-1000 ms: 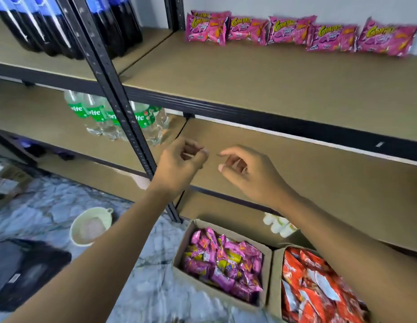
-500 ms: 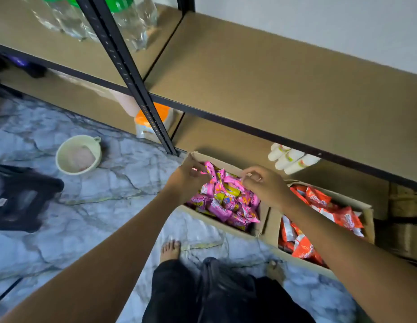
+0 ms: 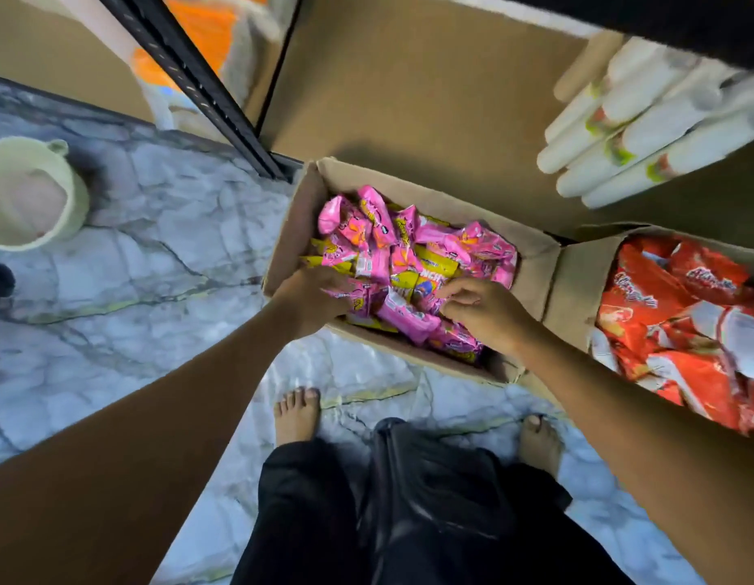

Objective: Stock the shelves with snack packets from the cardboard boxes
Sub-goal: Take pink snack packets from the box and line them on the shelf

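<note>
Inside open brown corrugated cardboard box [image 3: 291,230] on grey marbled floor [image 3: 155,255]: heap of glossy crinkled pink snack packets [image 3: 413,251]. Left hand [image 3: 312,299] reaches over box's near-left wall, fingers buried among packets, grip can't tell. Right hand [image 3: 487,310] at box's near-right, fingers curled, pinching a packet edge. Touching box's right side: second cardboard box [image 3: 571,280] of red foil packets [image 3: 683,323]. Behind box: white plastic tubes [image 3: 645,133], black perforated steel upright [image 3: 198,82].

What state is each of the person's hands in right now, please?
Left hand: in among the pink packets, grip cannot be told.
Right hand: pinching a pink packet.
</note>
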Available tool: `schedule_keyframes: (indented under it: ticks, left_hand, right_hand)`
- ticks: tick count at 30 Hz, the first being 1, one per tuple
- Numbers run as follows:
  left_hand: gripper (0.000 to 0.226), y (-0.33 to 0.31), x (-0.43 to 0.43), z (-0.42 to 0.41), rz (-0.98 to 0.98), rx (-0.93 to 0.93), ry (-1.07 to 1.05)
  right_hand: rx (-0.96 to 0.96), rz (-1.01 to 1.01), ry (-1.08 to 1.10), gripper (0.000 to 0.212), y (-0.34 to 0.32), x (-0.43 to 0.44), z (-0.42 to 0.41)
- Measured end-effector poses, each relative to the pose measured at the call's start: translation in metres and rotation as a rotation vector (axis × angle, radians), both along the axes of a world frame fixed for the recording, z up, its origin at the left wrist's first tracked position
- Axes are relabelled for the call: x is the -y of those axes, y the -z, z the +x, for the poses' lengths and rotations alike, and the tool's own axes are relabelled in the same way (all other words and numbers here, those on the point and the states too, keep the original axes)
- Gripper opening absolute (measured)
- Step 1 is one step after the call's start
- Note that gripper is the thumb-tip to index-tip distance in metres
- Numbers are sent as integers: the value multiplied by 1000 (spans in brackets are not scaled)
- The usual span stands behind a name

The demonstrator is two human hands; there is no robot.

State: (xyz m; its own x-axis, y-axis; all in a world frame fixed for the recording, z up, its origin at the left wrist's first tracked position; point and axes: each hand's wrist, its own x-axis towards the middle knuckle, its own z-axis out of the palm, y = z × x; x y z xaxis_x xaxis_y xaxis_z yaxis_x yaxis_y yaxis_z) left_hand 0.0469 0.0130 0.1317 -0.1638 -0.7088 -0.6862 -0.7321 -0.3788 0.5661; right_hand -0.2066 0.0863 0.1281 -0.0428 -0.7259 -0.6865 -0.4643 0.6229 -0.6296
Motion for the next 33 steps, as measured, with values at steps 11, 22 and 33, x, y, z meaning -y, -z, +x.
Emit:
schedule_keyframes:
  ticks: [11, 22, 33]
  left_hand:
    - [23, 140, 19, 14, -16, 143, 16]
    - [20, 174, 43, 25, 143, 231, 109]
    - [15, 182, 39, 23, 56, 86, 54]
  right_hand:
    - [22, 31, 105, 20, 130, 32, 26]
    - [-142, -310, -67, 31, 185, 115, 59]
    - [-204, -220, -139, 32, 180, 129, 57]
